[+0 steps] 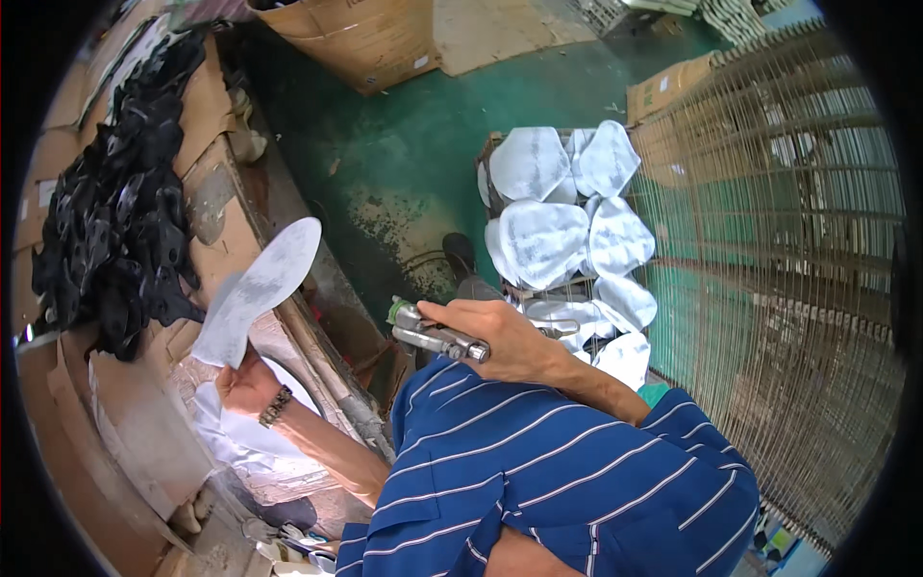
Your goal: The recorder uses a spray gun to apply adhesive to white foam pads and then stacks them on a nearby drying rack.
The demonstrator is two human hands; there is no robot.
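Observation:
My left hand (248,385), with a bracelet at its wrist, grips a white shoe insole (258,284) by its lower end. The insole is held up at a slant, with greyish mottling on its face. Below that hand, more white flat pieces (226,418) lie on the worn cardboard-covered bench. In front of my body, my right hand (514,341) is wrapped round a metal spray gun (437,337) with a green-tipped nozzle. The nozzle end points left, toward the insole but well apart from it. The fingers on the trigger side are partly hidden.
A heap of black moulded pieces (125,212) covers the bench's far left. White insole-shaped pieces (543,240) are set out on a low stand at right, beside a tall wire rack (769,250). A large cardboard box (356,43) stands on the green floor (423,135) at the back.

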